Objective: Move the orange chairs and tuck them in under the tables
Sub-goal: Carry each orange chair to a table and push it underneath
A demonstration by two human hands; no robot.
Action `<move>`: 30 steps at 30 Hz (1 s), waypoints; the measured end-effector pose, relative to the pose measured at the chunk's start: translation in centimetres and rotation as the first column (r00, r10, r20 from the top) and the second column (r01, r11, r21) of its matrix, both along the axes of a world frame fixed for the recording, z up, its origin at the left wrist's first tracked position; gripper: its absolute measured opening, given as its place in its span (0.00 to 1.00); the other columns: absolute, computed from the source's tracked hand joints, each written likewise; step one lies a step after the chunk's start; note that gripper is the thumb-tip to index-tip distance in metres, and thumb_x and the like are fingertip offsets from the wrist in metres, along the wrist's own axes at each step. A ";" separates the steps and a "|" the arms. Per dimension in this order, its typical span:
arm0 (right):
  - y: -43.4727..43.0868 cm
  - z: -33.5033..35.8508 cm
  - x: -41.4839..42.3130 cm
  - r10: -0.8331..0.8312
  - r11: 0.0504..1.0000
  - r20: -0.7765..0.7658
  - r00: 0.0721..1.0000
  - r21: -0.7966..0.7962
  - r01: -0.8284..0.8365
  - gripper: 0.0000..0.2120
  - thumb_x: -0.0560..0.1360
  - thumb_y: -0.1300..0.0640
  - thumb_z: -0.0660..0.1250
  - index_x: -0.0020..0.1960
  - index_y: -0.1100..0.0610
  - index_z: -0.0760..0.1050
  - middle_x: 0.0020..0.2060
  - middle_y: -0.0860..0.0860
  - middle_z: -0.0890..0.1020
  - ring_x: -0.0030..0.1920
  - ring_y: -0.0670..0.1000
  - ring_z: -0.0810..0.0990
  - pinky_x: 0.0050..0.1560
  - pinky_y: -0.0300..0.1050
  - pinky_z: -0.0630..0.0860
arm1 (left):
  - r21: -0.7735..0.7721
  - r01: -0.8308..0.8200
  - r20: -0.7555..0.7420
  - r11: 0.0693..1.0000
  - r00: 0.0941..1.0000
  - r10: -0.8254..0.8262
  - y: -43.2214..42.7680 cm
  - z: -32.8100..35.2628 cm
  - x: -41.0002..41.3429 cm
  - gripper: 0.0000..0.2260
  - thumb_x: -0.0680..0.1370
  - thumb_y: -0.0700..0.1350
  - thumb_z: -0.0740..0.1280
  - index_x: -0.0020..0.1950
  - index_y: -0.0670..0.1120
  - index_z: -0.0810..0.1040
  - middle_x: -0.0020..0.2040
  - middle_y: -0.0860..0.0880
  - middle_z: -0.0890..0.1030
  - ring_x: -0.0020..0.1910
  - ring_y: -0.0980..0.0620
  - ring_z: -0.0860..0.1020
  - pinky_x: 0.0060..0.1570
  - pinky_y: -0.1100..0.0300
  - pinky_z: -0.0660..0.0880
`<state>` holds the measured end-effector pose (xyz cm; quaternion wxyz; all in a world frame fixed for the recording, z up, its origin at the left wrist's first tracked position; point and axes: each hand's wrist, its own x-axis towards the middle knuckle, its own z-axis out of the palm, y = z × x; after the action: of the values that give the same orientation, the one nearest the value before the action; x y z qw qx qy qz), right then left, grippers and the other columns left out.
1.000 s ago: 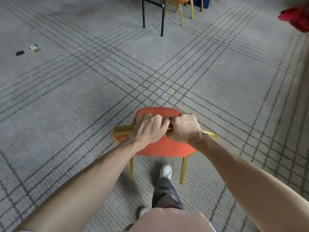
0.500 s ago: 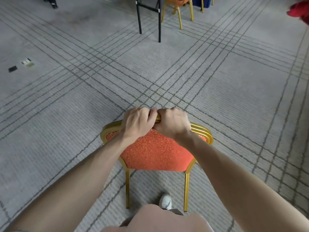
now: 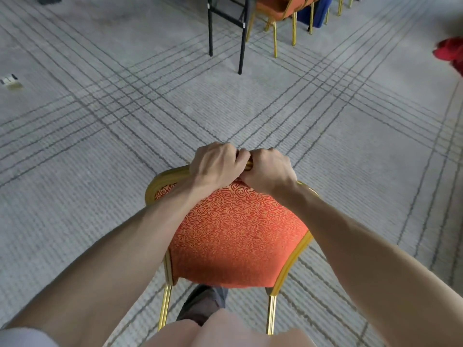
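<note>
An orange chair (image 3: 233, 236) with a gold metal frame is right in front of me, its patterned backrest facing me. My left hand (image 3: 215, 164) and my right hand (image 3: 269, 169) grip the top rail of the backrest side by side, knuckles touching. The seat is hidden behind the backrest. Far ahead stands a table on black legs (image 3: 241, 38), with another orange chair (image 3: 280, 8) tucked beside it.
Grey carpet with dark crossing lines stretches between me and the table. A small floor plate (image 3: 10, 80) lies at the far left. Something red (image 3: 451, 52) sits at the right edge. My foot (image 3: 203, 304) shows under the chair.
The chair has come closer to me and fills more of the view. The table legs and far chair now sit lower in the frame, nearer. Both hands keep their grip.
</note>
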<state>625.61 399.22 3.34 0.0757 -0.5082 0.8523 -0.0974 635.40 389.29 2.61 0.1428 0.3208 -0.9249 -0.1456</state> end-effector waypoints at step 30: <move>-14.0 -3.8 -35.7 -0.084 0.994 -0.112 0.990 0.054 0.091 0.10 0.71 0.49 0.60 0.45 0.52 0.78 0.34 0.50 0.82 0.35 0.59 0.82 0.35 0.45 0.73 | 0.034 0.345 -0.046 0.938 0.938 -0.343 -16.3 -4.4 -36.3 0.21 0.81 0.54 0.53 0.30 0.50 0.69 0.24 0.53 0.73 0.22 0.54 0.71 0.28 0.58 0.63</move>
<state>589.93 385.23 -0.49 0.0393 -0.4724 0.8792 -0.0474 599.14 372.96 -1.77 0.1266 0.1543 -0.9605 -0.1939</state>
